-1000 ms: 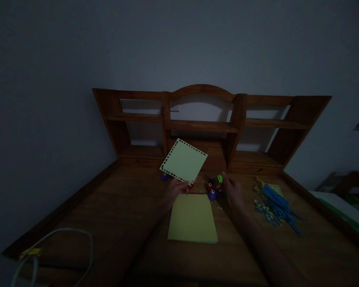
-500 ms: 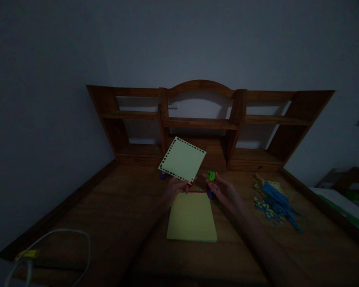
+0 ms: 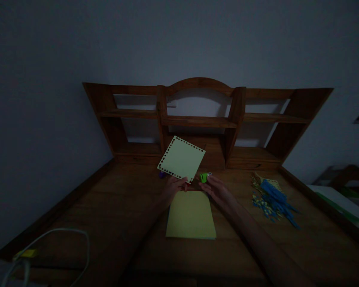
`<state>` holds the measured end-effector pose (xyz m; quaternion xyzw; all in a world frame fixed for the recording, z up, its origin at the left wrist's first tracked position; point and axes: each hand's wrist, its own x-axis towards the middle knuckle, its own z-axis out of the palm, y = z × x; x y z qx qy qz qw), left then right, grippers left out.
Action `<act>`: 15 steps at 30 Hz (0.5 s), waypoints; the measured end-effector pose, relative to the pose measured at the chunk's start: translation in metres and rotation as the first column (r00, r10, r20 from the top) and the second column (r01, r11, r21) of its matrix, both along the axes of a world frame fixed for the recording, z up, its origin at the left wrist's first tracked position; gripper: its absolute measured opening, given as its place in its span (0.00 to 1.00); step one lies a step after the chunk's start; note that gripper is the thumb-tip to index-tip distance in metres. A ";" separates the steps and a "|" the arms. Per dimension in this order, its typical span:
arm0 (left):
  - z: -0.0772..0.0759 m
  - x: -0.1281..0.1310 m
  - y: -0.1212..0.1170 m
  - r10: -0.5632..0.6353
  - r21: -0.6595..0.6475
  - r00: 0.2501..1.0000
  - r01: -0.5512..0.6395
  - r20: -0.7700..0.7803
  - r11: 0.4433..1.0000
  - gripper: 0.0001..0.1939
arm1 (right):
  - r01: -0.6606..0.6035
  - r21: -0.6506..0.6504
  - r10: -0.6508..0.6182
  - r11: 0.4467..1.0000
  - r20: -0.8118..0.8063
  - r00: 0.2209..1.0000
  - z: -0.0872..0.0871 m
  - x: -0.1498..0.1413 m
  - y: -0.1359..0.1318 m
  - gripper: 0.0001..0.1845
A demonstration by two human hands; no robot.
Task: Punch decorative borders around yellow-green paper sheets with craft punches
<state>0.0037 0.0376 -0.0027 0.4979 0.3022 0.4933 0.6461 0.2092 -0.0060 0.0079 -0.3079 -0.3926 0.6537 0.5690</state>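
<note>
Between its fingers my left hand grips the lower corner of a pale yellow paper sheet, held up and tilted above the desk. Small shapes are punched along three of its edges. My right hand holds a small green craft punch close to the sheet's right side, apart from it. Below both hands lies a stack of yellow paper. A red item, partly hidden, shows at the stack's far edge. Behind the sheet's lower left corner sits a small purple object.
On the right of the wooden desk lies a pile of blue strips with yellow paper scraps. A wooden shelf unit stands along the back. A white cable loops at the front left, near a yellow object.
My right hand has moved left with the green punch, which is now turned and nearer the sheet. The sheet in my left hand has hardly moved.
</note>
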 end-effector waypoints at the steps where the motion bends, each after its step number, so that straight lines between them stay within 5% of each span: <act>1: -0.001 0.000 0.000 0.014 0.002 1.000 -0.014 -0.004 1.000 0.14 | 0.041 0.022 -0.041 0.999 0.032 0.999 0.000 -0.001 -0.001 0.16; 8: -0.007 -0.001 0.003 0.023 0.038 0.998 -0.021 -0.060 0.999 0.15 | 0.175 0.140 -0.206 0.975 0.254 0.945 0.000 -0.006 -0.003 0.27; 15: -0.003 -0.001 0.000 0.029 0.077 0.993 -0.020 -0.110 0.997 0.15 | 0.128 0.197 -0.183 0.972 0.291 0.939 0.004 -0.005 -0.005 0.23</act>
